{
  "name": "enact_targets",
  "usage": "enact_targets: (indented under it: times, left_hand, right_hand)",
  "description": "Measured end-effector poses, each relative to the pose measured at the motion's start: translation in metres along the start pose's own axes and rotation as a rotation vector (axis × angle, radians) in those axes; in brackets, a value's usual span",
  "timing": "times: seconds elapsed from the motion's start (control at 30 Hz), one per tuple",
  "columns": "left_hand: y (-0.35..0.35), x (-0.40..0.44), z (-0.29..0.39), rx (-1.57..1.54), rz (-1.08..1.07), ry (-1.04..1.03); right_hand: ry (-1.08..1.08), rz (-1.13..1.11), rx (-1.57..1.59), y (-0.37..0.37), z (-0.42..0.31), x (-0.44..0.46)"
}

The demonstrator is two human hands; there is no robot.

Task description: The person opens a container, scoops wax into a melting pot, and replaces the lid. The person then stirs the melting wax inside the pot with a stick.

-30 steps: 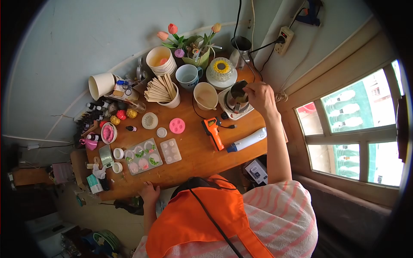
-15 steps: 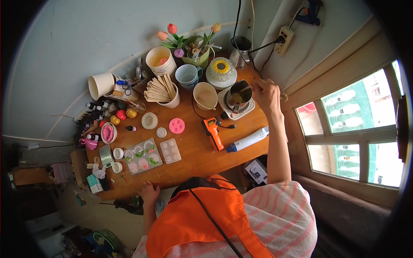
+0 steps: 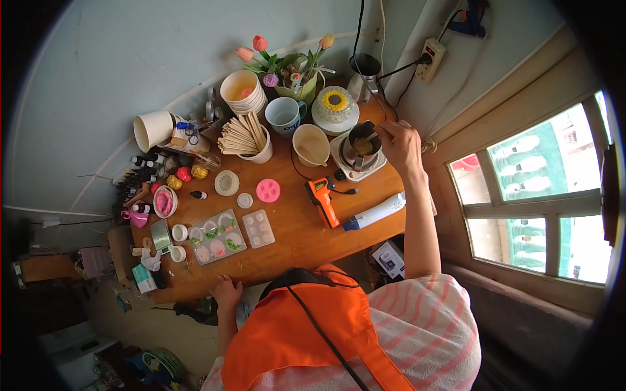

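Stick (image 3: 372, 136), pinched in right hand (image 3: 400, 144), tip obscured inside metal pitcher (image 3: 356, 135); left hand (image 3: 227, 291) loose on counter (image 3: 293, 221); infrared thermometer (image 3: 323, 201) nearby

The pot (image 3: 357, 147) sits on the hotplate (image 3: 374, 169), right of the cup (image 3: 311, 143)

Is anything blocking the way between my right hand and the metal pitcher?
Nothing visible is. The right hand is at the pitcher's rim, holding a stick that reaches into the metal pitcher. The orange device lies nearer the body, outside that gap.
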State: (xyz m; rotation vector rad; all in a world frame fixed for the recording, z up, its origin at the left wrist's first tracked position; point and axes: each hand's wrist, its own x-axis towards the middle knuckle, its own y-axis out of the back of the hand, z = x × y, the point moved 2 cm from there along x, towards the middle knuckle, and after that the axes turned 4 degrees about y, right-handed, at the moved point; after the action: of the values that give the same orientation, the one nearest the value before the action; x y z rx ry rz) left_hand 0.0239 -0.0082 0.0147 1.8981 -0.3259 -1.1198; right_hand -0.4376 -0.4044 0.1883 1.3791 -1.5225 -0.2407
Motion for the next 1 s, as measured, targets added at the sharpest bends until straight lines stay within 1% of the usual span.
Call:
enact_targets:
  times: [0.13,0.2,0.33,0.4,0.43,0.5,0.53,0.6,0.63,0.7,0.73,0.8,0.83,0.9,0.93,1.0]
  left_hand:
    - [0.003,-0.001,0.002,0.003,-0.002,-0.004]
    - [0.003,-0.001,0.001,0.008,-0.016,-0.008]
    - [0.003,-0.002,0.001,0.007,0.004,-0.016]
    - [0.005,-0.003,0.002,-0.004,-0.009,-0.008]
    - [0.004,-0.003,0.001,-0.004,-0.008,-0.009]
    - [-0.001,0.0,-0.001,0.023,0.006,-0.02]
    - [-0.007,0.003,-0.004,0.022,0.007,-0.022]
    - [-0.008,0.005,-0.005,-0.028,0.014,-0.029]
    - [-0.005,0.003,-0.004,-0.029,0.014,-0.027]
    - [0.003,-0.002,0.0,0.005,-0.004,-0.018]
    - [0.005,-0.002,0.001,0.004,-0.003,-0.017]
    - [0.005,-0.003,0.002,0.018,-0.011,-0.016]
    - [0.003,-0.001,0.001,0.016,-0.01,-0.018]
    - [0.001,-0.001,0.0,0.014,0.021,-0.02]
    - [0.003,-0.002,0.001,0.013,0.02,-0.019]
    - [0.007,-0.003,0.002,-0.012,-0.017,-0.016]
  right_hand:
    - [-0.001,-0.085,0.072,-0.008,-0.002,-0.002]
    - [-0.027,-0.114,0.212,-0.013,-0.003,-0.002]
    - [-0.011,-0.082,0.116,-0.011,-0.004,0.0]
    - [-0.01,-0.14,-0.064,-0.002,-0.009,0.003]
    - [-0.01,-0.14,-0.064,-0.002,-0.01,0.003]
    - [-0.05,-0.191,0.087,-0.004,-0.01,0.002]
    - [-0.05,-0.19,0.086,-0.007,-0.007,0.001]
    - [0.002,-0.128,0.11,-0.016,-0.002,0.001]
    - [0.004,-0.128,0.112,-0.015,-0.001,0.0]
    - [0.03,-0.11,-0.037,-0.007,-0.003,0.001]
    - [0.031,-0.11,-0.037,-0.005,-0.006,0.001]
    - [0.012,-0.175,-0.056,-0.001,-0.009,0.001]
    - [0.013,-0.174,-0.058,-0.002,-0.01,0.001]
    - [-0.049,-0.223,0.086,-0.009,-0.009,0.001]
    - [-0.048,-0.224,0.085,-0.011,-0.008,0.0]
    - [0.031,-0.13,0.032,-0.011,-0.007,0.001]
